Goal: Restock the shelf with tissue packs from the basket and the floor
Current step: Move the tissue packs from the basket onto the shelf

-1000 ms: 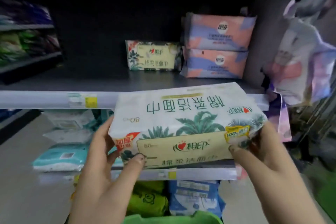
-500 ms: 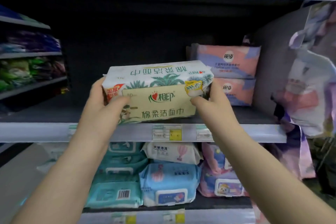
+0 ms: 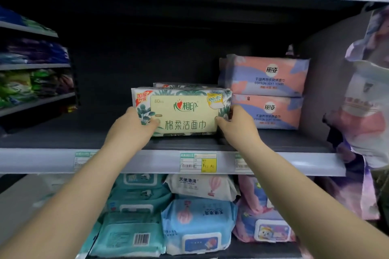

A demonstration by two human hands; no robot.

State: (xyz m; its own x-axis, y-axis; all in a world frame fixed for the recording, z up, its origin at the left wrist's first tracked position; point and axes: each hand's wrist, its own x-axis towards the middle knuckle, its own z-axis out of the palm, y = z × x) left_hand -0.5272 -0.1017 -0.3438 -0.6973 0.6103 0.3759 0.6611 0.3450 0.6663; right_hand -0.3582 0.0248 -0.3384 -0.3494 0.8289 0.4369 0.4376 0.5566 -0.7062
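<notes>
A cream and green leaf-print tissue pack stands upright on the dark middle shelf, label facing me. My left hand grips its lower left corner and my right hand grips its lower right corner, thumbs on the front face. Directly behind it, the top of a second matching pack shows. Two pink and purple cotton towel packs are stacked just to the right, almost touching the held pack.
The shelf's front rail carries price labels. Below it lie several teal, blue and pink wipe packs. Hanging packs crowd the right edge. Another shelving unit stands at the left. The middle shelf's left half is bare.
Both hands carried the pack from below the shelf edge up and forward, then set it down on the middle shelf in front of the matching pack.
</notes>
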